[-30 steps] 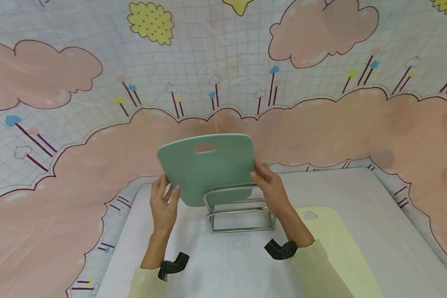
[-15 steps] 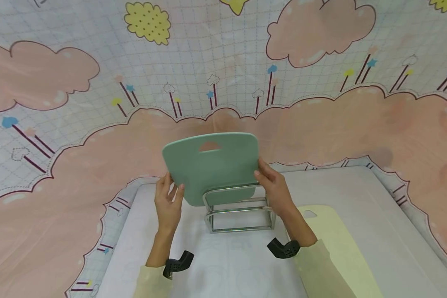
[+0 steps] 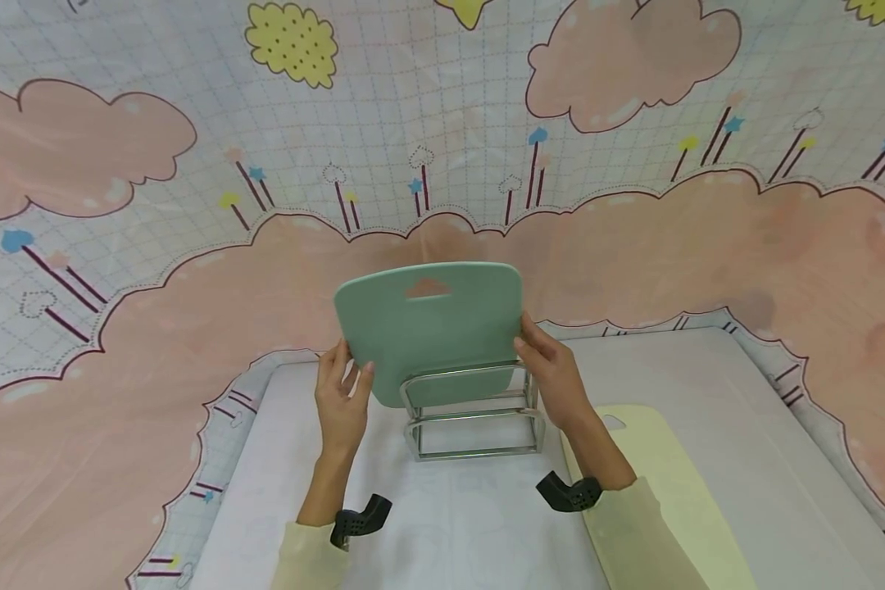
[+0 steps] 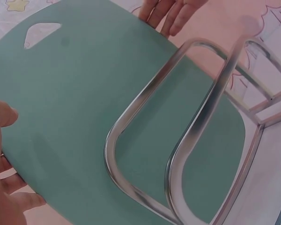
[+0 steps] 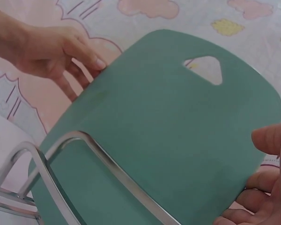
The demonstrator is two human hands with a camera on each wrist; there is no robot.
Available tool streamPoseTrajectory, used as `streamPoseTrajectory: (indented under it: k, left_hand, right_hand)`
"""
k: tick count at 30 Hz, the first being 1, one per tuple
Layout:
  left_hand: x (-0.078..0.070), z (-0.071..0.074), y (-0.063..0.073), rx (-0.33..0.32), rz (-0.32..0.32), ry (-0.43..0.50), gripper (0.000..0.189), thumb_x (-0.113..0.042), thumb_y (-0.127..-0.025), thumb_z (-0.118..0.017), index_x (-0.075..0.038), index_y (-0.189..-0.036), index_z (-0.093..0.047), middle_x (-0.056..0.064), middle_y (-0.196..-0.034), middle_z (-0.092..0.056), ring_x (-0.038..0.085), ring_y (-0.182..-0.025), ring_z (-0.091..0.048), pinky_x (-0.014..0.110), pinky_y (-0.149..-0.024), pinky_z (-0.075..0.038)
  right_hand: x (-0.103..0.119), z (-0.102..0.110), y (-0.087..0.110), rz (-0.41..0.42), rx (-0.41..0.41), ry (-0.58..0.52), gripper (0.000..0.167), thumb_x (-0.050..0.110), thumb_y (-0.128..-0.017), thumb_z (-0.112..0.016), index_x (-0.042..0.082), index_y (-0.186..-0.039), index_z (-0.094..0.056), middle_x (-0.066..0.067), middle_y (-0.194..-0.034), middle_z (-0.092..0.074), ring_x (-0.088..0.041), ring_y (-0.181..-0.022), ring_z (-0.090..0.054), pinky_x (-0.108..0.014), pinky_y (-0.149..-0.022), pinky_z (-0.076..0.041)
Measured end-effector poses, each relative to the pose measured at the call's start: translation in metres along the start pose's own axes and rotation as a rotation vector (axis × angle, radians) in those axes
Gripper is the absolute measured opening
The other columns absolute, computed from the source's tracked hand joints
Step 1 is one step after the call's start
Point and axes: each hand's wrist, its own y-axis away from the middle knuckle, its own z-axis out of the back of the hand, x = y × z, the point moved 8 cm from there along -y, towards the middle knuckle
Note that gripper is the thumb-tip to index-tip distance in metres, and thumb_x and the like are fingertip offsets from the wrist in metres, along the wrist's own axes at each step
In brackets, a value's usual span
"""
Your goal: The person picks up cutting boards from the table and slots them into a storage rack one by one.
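A green cutting board (image 3: 428, 336) with a handle slot near its top edge stands tilted in a metal wire rack (image 3: 479, 416). Its lower part lies behind the rack's upper front bar. On the left edge, my left hand (image 3: 342, 414) pinches the board, thumb on the near face and fingers behind. My right hand (image 3: 558, 383) grips the opposite edge the same way, beside the rack's right end. From the left wrist, two curved rack loops cross in front of the board (image 4: 75, 108). In the right wrist view, both hands hold the board (image 5: 164, 122) by its sides.
A pale yellow cutting board (image 3: 667, 483) lies flat on the white table (image 3: 457, 524), right of the rack and partly under my right forearm. Behind the table hangs a cloud-patterned cloth (image 3: 634, 246).
The green cutting board has slid a little to the right in the rack, with both hands moving along on its edges. The rack and the yellow board stay put.
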Motion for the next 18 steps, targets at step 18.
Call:
streamPoseTrajectory:
  k: [18]
  left_hand:
    - [0.001,-0.012,-0.001,0.025,0.02,0.041,0.053,0.011,-0.09,-0.056,0.018,-0.137,-0.032,0.034,-0.126,-0.039,0.042,-0.119,-0.041,0.056,-0.099,-0.034]
  right_hand:
    - [-0.001,0.01,0.005,0.005,-0.042,-0.032,0.058,0.021,-0.101,-0.05,0.0,-0.149,-0.024,-0.008,-0.153,-0.025,-0.016,-0.141,-0.021,-0.036,-0.113,-0.021]
